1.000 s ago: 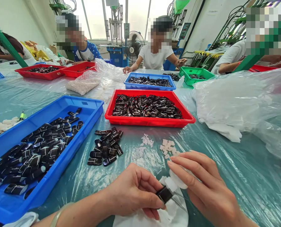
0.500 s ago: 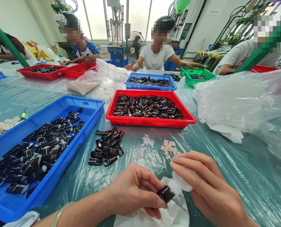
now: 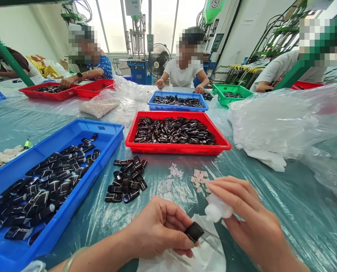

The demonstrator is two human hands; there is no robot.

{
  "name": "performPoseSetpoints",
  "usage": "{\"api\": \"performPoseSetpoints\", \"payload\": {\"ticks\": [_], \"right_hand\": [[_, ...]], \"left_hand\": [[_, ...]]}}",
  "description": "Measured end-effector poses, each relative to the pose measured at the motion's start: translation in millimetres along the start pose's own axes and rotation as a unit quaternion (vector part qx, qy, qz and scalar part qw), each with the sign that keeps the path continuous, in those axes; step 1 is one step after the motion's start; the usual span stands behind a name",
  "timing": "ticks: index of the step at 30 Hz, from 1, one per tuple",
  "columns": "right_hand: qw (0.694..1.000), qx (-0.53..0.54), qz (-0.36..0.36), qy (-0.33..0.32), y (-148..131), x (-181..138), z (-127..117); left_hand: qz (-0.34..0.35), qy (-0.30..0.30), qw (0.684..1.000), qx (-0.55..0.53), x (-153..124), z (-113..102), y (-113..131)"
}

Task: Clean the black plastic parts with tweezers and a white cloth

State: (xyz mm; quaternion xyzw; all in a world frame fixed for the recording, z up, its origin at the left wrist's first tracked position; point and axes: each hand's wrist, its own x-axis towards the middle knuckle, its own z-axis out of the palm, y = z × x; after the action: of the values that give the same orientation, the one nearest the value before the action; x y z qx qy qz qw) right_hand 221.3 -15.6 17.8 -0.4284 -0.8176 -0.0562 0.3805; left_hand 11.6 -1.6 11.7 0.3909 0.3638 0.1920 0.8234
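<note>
My left hand (image 3: 159, 228) pinches a small black plastic part (image 3: 194, 231) between thumb and fingers, low in the middle. My right hand (image 3: 247, 217) is closed on a white cotton wad (image 3: 217, 209) at its fingertips, and a thin metal tool (image 3: 210, 241) runs from under it to the black part. Both hands hover over a white cloth (image 3: 202, 257) lying on the table. A loose pile of the same black parts (image 3: 127, 179) sits just beyond my left hand.
A blue tray (image 3: 106, 130) of black parts lies at left, a red tray (image 3: 174, 148) of them ahead. Small white pieces (image 3: 199, 176) sit near my right hand. A large plastic bag (image 3: 284, 121) fills the right. Other people sit at further trays across the table.
My right hand has lifted the white wad up and away from the black part. The left hand keeps its hold on the part. The people across the table moved their arms.
</note>
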Motion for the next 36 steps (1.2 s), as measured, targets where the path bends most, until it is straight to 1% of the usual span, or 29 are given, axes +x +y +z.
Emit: {"api": "performPoseSetpoints", "payload": {"ticks": [2,3,5,7,9,11,14,16,20,24,27,29,30,31,32,34,36], "right_hand": [[0.993,0.025,0.111,0.02,7,-2,2],[0.984,0.034,0.169,0.03,12,-4,3],[0.959,0.043,0.275,0.054,23,-6,6],[0.932,0.047,0.351,0.077,37,-8,8],[0.907,0.061,0.406,0.096,51,-9,10],[0.887,0.081,0.441,0.11,63,-10,11],[0.865,0.108,0.473,0.13,76,-11,15],[0.855,0.123,0.484,0.138,81,-13,18],[0.853,0.132,0.481,0.155,87,-17,23],[0.858,0.081,0.467,0.199,87,-14,19],[0.864,0.011,0.442,0.238,74,-7,8],[0.885,-0.033,0.393,0.249,56,-3,0],[0.901,-0.059,0.351,0.248,47,-1,-3],[0.944,-0.092,0.249,0.196,38,0,-5],[0.966,-0.074,0.2,0.147,29,1,-7],[0.99,-0.041,0.131,0.042,17,1,-5],[0.991,-0.027,0.118,-0.064,13,-1,-1]], "left_hand": [[0.006,0.005,1.0,-0.011,1,0,0],[0.009,0.006,1.0,-0.019,1,1,0],[0.014,0.01,0.999,-0.029,2,1,0],[0.023,0.013,0.999,-0.034,2,1,0],[0.032,0.019,0.999,-0.034,2,1,1],[0.039,0.03,0.998,-0.033,1,1,2],[0.044,0.05,0.997,-0.027,0,2,4],[0.049,0.06,0.997,-0.023,0,2,5],[0.058,0.071,0.996,-0.02,-1,2,7],[0.066,0.078,0.994,-0.029,-1,2,8],[0.069,0.085,0.993,-0.033,0,2,8],[0.068,0.091,0.993,-0.035,0,1,8],[0.067,0.093,0.993,-0.035,0,1,8],[0.066,0.093,0.993,-0.034,0,1,8],[0.065,0.094,0.993,-0.032,0,0,7],[0.065,0.092,0.993,-0.025,0,0,7],[0.066,0.093,0.993,-0.021,0,-1,6]]}}
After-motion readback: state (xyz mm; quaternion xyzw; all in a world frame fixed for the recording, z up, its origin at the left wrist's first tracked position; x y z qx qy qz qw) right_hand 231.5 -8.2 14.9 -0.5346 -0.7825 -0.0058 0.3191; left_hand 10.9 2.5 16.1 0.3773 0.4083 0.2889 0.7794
